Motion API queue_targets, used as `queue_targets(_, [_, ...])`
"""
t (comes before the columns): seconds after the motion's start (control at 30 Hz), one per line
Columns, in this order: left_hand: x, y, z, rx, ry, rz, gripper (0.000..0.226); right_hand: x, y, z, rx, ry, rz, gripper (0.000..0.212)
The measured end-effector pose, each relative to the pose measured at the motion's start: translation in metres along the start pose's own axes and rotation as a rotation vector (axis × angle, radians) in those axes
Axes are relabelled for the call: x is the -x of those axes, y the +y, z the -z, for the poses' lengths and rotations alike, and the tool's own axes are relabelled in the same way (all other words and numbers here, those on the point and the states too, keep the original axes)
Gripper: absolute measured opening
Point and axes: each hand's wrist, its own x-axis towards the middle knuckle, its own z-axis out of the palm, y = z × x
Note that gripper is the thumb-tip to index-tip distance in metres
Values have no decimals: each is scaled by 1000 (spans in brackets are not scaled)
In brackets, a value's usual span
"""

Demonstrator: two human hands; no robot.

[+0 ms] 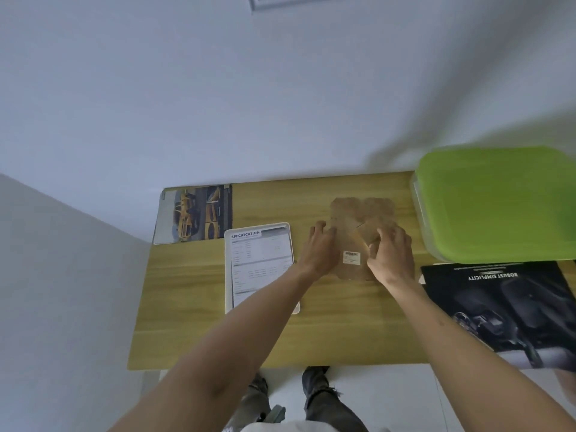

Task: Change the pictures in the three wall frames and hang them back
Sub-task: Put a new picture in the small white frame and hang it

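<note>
frame backing board [358, 238] lies face down mid-tabletop [193, 322], right of the specification sheet [260, 263]. left hand [318, 249] fingers curled at its left edge, right hand [389, 254] pinching the stand flap. step: opening the back; next, free the tabs and lift.

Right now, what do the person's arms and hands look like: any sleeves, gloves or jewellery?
Both forearms are bare up to the bottom frame edge: no sleeves in view. The left hand and right hand wear no gloves, and no rings, watch or bracelet show.
</note>
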Motion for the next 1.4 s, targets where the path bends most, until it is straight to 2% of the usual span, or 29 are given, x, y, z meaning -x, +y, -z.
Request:
queue_targets(0.07, [13,-21,16,-3,61,-17,45,8,-20,-2,-32,36,77,41])
queue_targets(0.17, [39,-65,42,-74,154,-12,38,24,-59,-11,-90,0,202,32])
queue_targets(0.33, [94,-136,75,-199,172,172,46,54,-114,-37,-84,-121,311,24])
queue_targets(0.5, [128,-169,78,-180,82,298,45,74,-145,-55,70,-182,248,31])
queue_targets(0.67, [134,-175,75,-116,37,299,35,93,-166,-72,103,-183,115,38])
queue_targets(0.9, [137,-180,65,154,103,415,35,113,-182,-91,-19,-196,-16,57])
queue_targets(1.1, [136,-173,60,490,311,529,55,117,-187,-90,-10,-195,-50,50])
queue_targets(1.23, [136,-170,68,631,429,528,33,116,-187,-87,-43,-218,-60,49])
queue_targets(1.3, [135,-172,74,777,404,553,26,115,-186,-83,-87,-220,-66,50])
queue_targets(1.4, [133,-182,82,982,323,585,27,111,-184,-75,-270,-203,-136,55])
